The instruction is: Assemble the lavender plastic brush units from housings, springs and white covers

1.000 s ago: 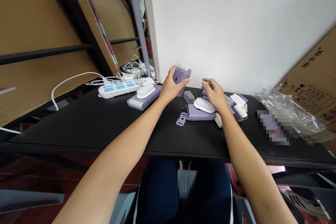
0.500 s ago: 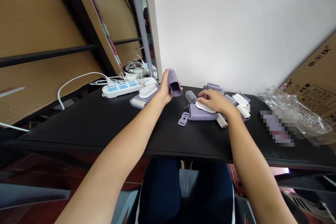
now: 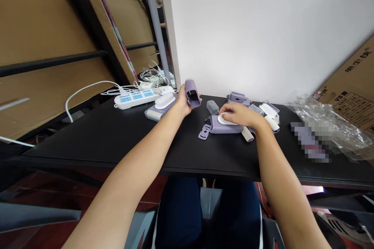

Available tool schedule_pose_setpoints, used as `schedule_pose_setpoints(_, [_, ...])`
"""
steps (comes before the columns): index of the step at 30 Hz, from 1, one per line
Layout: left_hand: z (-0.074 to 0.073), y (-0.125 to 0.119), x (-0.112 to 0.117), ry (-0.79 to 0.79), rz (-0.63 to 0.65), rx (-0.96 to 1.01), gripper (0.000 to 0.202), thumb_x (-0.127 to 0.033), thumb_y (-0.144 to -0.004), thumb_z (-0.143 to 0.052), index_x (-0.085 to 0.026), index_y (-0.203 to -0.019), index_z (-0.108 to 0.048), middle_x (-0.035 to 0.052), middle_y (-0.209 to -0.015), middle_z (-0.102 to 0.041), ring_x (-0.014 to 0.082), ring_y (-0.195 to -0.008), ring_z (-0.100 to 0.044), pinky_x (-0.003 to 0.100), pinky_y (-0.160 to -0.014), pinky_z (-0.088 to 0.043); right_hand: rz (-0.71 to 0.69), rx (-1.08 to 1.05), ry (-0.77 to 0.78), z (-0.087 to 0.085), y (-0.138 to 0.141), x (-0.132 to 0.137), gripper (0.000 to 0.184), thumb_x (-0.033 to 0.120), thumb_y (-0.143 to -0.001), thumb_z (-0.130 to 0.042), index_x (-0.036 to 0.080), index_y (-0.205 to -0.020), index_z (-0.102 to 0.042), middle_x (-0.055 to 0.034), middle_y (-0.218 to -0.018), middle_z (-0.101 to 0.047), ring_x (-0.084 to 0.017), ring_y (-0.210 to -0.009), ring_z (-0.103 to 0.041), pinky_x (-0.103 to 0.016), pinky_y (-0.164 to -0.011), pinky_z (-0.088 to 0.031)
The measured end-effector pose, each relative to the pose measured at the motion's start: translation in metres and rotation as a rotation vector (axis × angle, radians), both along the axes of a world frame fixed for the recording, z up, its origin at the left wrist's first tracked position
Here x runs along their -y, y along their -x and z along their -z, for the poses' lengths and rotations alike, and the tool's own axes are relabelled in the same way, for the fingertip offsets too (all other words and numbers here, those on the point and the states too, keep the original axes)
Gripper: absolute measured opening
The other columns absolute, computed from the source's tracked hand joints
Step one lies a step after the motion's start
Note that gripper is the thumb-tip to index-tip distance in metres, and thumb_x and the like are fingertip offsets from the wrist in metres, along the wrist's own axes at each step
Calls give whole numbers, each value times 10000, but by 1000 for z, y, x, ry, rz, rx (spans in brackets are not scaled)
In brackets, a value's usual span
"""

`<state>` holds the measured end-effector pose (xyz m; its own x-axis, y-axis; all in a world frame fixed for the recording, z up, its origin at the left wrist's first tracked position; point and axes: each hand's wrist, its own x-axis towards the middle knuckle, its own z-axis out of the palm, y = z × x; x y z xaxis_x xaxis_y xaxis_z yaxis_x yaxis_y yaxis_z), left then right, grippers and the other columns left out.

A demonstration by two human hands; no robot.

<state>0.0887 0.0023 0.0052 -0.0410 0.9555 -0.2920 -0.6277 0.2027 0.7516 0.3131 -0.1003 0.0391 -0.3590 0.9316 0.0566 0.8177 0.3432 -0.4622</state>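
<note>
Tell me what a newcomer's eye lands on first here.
Probably the left hand, holding up a lavender case with its dark opening showing. Next, the right hand on a white oval piece atop another lavender case. To the left, a white power strip stands out against the black table.

The person's left hand [image 3: 184,101] hides part of the hollow lavender case [image 3: 191,85] with a perforated side that it grips; the depth of the dark opening cannot be made out. The right hand [image 3: 239,113] covers much of a white oval plastic piece [image 3: 223,120]; whether it grips this piece or only rests there is unclear. The left wrist blocks one end of a flat lavender case with a pale tip [image 3: 150,114]. Coarse squares obscure a flat lavender packet [image 3: 309,142]. The right edge cuts off a brown cardboard box [image 3: 355,89], its smaller print illegible.
</note>
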Motion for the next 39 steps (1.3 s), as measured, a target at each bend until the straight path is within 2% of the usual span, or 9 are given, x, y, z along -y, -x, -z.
schedule_pose_setpoints(7, [2,0,-2,-39,-4,3,405,-556,-1034,-459,-212,-940,-651,29,-622,-637,189,-530,-653,268,-486,-568,-3,-43,32,2,-4,-2,182,208,-839,-610,265,-952,-741,-28,-1042,-762,-236,-940,-679,-339,-798,-490])
schedule_pose_setpoints(10, [3,0,-2,-52,-2,-1,424,-571,-1037,-448,-211,-924,-641,32,-620,-640,182,-521,-650,255,-479,-562,27,-104,-5,3,-4,-3,145,265,-896,-600,259,-963,-728,-32,-1042,-769,-233,-945,-678,-344,-806,-482])
schedule_pose_setpoints(14, [5,-1,-3,-57,8,-8,444,-587,-1037,-437,-213,-891,-627,34,-617,-638,183,-512,-652,255,-455,-552,105,-184,-153,5,-5,-7,203,386,-973,-561,252,-952,-713,-43,-1030,-766,-237,-960,-662,-360,-816,-466])
schedule_pose_setpoints(21, [1,-2,-1,-23,-29,19,403,-575,-1032,-460,-228,-883,-602,-1,-571,-587,170,-461,-613,241,-422,-505,171,-266,-235,4,-5,-7,227,415,-992,-545,259,-997,-709,-34,-1024,-774,-233,-960,-654,-369,-852,-456])
schedule_pose_setpoints(27, [-2,2,1,-10,9,50,401,-590,-1004,-491,-230,-878,-615,-3,-558,-568,161,-421,-554,258,-426,-479,272,-360,-298,5,-7,-9,274,469,-987,-545,248,-965,-705,-33,-963,-752,-222,-894,-648,-352,-805,-451])
schedule_pose_setpoints(30, [-1,2,-1,-2,23,66,402,-598,-990,-527,-227,-861,-615,1,-563,-565,158,-424,-542,259,-423,-455,326,-335,-309,6,-7,-12,284,466,-992,-528,244,-956,-702,-43,-938,-748,-233,-881,-650,-362,-796,-450])
schedule_pose_setpoints(36, [-4,0,0,-12,18,127,363,-545,-1010,-552,-220,-864,-620,3,-561,-590,148,-438,-563,248,-447,-478,420,-120,-270,19,-6,-30,260,360,-978,-519,239,-954,-748,-95,-1069,-798,-292,-992,-694,-414,-889,-467])
schedule_pose_setpoints(39, [-4,0,1,10,30,101,370,-534,-1022,-538,-214,-856,-620,-1,-563,-607,146,-436,-575,246,-438,-485,446,-74,-237,27,-6,-41,272,365,-966,-528,235,-943,-766,-117,-1106,-805,-323,-1062,-701,-434,-924,-472])
